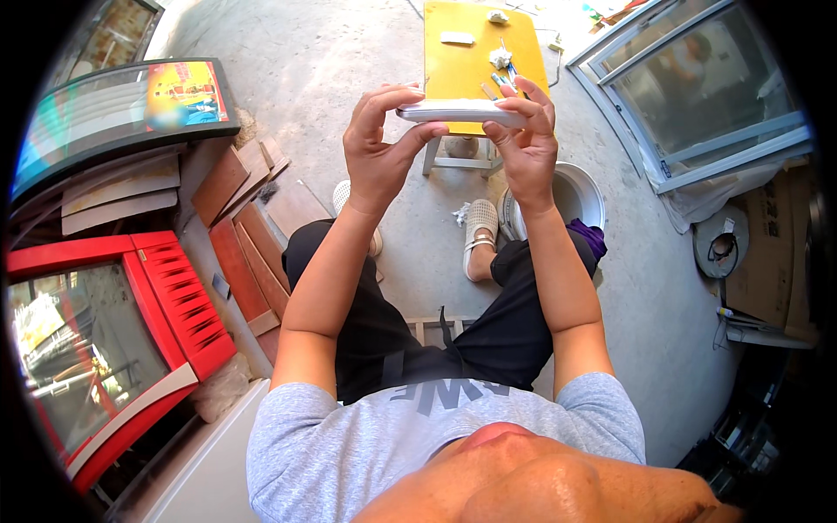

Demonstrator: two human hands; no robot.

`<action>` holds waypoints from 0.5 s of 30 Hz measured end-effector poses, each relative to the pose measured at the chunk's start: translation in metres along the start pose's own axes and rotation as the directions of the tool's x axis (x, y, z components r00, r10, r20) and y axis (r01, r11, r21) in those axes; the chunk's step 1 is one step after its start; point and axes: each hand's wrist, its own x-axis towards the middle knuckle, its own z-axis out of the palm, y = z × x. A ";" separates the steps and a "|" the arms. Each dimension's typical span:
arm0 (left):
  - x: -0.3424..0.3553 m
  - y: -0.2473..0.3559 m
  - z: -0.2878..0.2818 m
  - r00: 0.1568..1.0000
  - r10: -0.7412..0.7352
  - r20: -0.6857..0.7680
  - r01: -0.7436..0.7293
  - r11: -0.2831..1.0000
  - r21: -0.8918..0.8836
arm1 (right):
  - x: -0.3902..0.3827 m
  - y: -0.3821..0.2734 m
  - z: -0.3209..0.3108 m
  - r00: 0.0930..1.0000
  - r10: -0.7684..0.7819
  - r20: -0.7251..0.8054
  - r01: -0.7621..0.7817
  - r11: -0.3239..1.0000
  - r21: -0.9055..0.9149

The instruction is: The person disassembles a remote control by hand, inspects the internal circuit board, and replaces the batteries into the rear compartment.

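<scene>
Grey floor [301, 52], yellow stool [453, 70], white case [455, 111] held up

Some boards [251, 261] and a red cabinet [187, 301] are on the left. A glass window [697, 96] leans on the right. On the stool, a white block [457, 37] lies near the far left corner. Crumpled white bits [500, 58] sit at the far edge and nearer the right edge, with thin sticks [498, 80] close by.

I watch from far off. The case is up in the air, and I see it against the stool's near edge. I can't tell how high it is. The left hand [377, 144] pinches one end, fingers on top and thumb under. The right hand [529, 148] pinches the other end the same way. I think this step is just holding it level. My guess is the next move calls for a soft, even grip at both ends.
</scene>
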 end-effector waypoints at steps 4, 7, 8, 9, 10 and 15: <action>0.001 0.002 -0.002 0.998 -0.068 -0.005 0.067 0.993 -0.093 | 0.003 -0.001 -0.003 0.996 0.089 -0.026 -0.088 0.995 0.057; 0.002 0.000 -0.007 1.000 0.017 0.010 -0.017 0.999 0.052 | 0.002 -0.001 -0.003 0.997 0.069 -0.017 -0.068 0.997 0.034; 0.002 0.000 -0.008 1.000 0.025 0.010 -0.025 0.995 0.096 | 0.002 0.000 -0.003 0.997 0.070 -0.015 -0.070 0.997 0.030; 0.003 0.002 -0.010 0.999 0.033 0.010 -0.034 0.990 0.139 | 0.002 0.000 -0.003 0.997 0.072 -0.013 -0.071 0.997 0.025; 0.004 0.004 -0.011 0.999 0.041 0.011 -0.042 0.982 0.183 | 0.002 0.000 -0.003 0.998 0.066 -0.011 -0.066 0.998 0.020; 0.008 0.010 -0.017 0.998 0.041 0.038 -0.048 0.977 0.209 | 0.000 0.002 -0.003 0.998 0.058 0.003 -0.058 0.998 0.033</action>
